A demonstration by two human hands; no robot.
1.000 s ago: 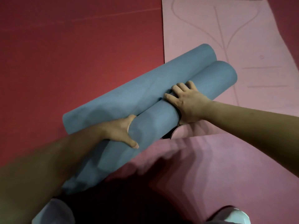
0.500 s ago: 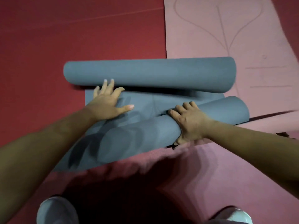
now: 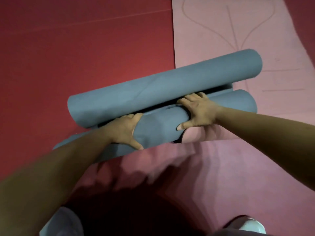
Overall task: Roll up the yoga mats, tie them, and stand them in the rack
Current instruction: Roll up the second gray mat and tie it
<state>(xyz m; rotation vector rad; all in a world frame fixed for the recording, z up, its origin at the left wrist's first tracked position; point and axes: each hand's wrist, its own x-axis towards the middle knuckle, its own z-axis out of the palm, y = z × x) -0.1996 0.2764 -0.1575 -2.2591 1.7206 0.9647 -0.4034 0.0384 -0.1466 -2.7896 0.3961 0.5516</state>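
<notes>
OK: both arms extended; left hand [image 3: 125, 129] and right hand [image 3: 198, 112] palm-down, fingers curled over near roll of blue yoga mat [image 3: 158, 128].

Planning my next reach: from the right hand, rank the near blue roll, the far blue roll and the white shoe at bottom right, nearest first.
1. Near blue roll: under the right hand, gripped.
2. Far blue roll: just beyond the fingertips.
3. White shoe: bottom right, by the person's feet.
</notes>
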